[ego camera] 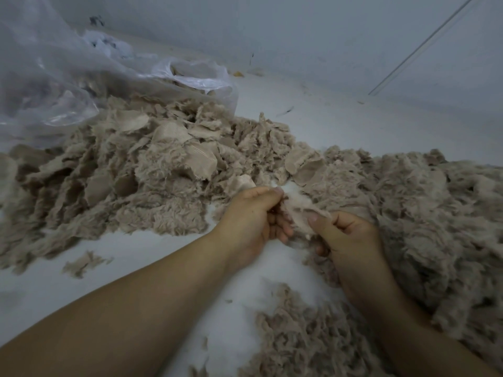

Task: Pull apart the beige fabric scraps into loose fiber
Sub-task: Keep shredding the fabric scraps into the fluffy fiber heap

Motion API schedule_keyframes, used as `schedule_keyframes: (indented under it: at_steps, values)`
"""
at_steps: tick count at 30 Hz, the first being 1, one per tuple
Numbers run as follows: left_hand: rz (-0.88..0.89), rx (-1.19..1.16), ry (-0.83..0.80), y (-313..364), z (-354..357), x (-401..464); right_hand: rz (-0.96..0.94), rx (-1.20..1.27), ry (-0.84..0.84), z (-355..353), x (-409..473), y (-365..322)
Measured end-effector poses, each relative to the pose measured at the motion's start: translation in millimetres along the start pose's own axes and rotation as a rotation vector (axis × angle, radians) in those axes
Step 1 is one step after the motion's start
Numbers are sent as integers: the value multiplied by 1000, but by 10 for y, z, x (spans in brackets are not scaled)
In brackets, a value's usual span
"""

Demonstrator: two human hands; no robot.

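A small beige fabric scrap is stretched between my two hands at the middle of the view, its edges frayed. My left hand pinches its left end between thumb and curled fingers. My right hand pinches the right end the same way. A heap of beige fabric scraps, some flat and woven, lies to the left and behind. Loose beige fiber is piled to the right, and more of the fluffy fiber lies near my right forearm.
A clear plastic bag with more scraps inside slumps at the back left. The white floor shows between the piles. A pale wall rises behind. A stray beige tuft lies alone at the front left.
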State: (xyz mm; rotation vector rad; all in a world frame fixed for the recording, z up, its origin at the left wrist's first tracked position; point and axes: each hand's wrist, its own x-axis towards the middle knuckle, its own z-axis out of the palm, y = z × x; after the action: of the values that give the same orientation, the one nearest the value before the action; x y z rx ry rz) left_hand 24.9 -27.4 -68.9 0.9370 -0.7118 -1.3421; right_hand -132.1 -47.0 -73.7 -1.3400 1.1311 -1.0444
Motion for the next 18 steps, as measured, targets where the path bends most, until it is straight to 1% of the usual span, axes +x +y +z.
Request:
schedule_keyframes:
  at_steps: [2, 5, 7, 11, 12, 13, 14, 15, 17, 18]
  values:
    - [-7, 33, -41, -6, -5, -3, 16, 19, -38, 6, 25, -7]
    - [-11, 165, -128, -30, 3, -20, -2, 52, -154, 14, 28, -41]
    - [-4, 181, -116, -35, 12, -20, -11, 16, -125, 12, 7, -52]
    - [39, 112, 53, -27, 0, -2, 41, 60, -17, 22, 9, -40]
    - [43, 102, 64, -21, -17, -3, 63, 90, 19, 27, 18, -46]
    - [34, 116, 30, -14, -45, -2, 79, 114, 46, 24, 26, -47]
    - [15, 163, -76, 9, -80, -6, 84, 121, 55, 20, 28, -47]
    - [-28, 249, -267, 66, -108, -25, 82, 119, 49, 20, 22, -53]
    - [-162, 513, -754, 211, -154, -78, 83, 143, 11, 14, 2, -54]
    - [-192, 620, -918, 253, -172, -91, 85, 166, -11, 9, -5, -52]
